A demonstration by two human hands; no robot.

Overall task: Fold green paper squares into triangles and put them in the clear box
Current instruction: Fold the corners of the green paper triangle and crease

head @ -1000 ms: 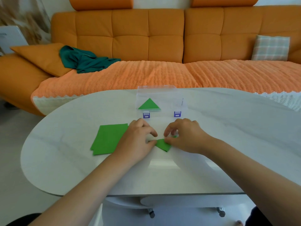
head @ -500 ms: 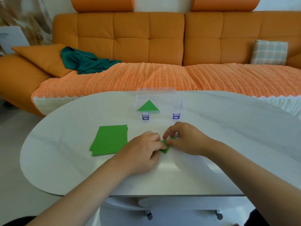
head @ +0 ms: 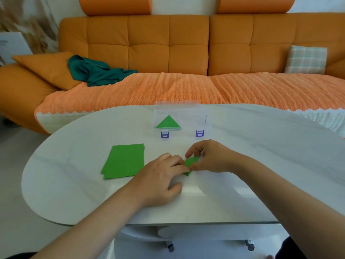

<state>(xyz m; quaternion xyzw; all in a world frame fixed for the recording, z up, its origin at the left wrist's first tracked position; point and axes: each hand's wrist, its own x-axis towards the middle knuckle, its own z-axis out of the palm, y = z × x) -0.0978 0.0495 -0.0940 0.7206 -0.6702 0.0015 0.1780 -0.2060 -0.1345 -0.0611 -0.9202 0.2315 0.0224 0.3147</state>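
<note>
Left hand and right hand hold folded green paper (small) — against the table.

Bench: white, oval, marbled top; 2 castors visible beneath. Behind it, an orange tufted sofa with 2 headrests; the seat carries a ribbed orange cover. Crumpled teal cloth lies against an orange cushion, left. Checked cushion stands upright, right.
</note>
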